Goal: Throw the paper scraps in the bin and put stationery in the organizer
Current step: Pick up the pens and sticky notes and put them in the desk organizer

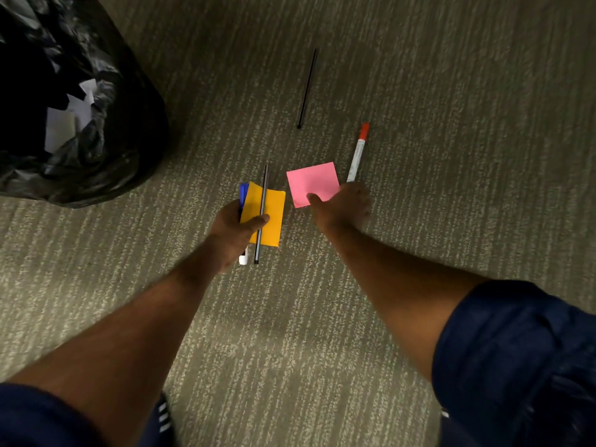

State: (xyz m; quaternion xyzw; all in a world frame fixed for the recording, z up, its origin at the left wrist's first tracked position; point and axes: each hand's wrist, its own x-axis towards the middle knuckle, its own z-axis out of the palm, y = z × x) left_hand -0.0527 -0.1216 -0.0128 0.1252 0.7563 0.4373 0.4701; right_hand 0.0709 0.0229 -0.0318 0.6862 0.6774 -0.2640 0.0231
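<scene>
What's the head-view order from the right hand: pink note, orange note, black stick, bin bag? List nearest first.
1. Pink note, touched by the right hand.
2. Orange note, held in the left hand.
3. Black stick, on the carpet ahead.
4. Bin bag, far left.

No legible txt, brand or nos. anywhere.

Closest thing to print: small dark specks along the white barrel of the red-capped marker (357, 156), just beyond the right hand (343, 204). Too small and blurred to read.

Pink note (311, 182), under right thumb: face plain pink.

Orange note (274, 217), in the left hand (232, 230): face plain orange. Blue-capped marker (243, 195) behind it in the same hand: barrel mostly hidden, visible white end plain.

Dark clothing (163, 417), near side of the left forearm: 3 short white bars, a stripe mark, not letters.
</scene>
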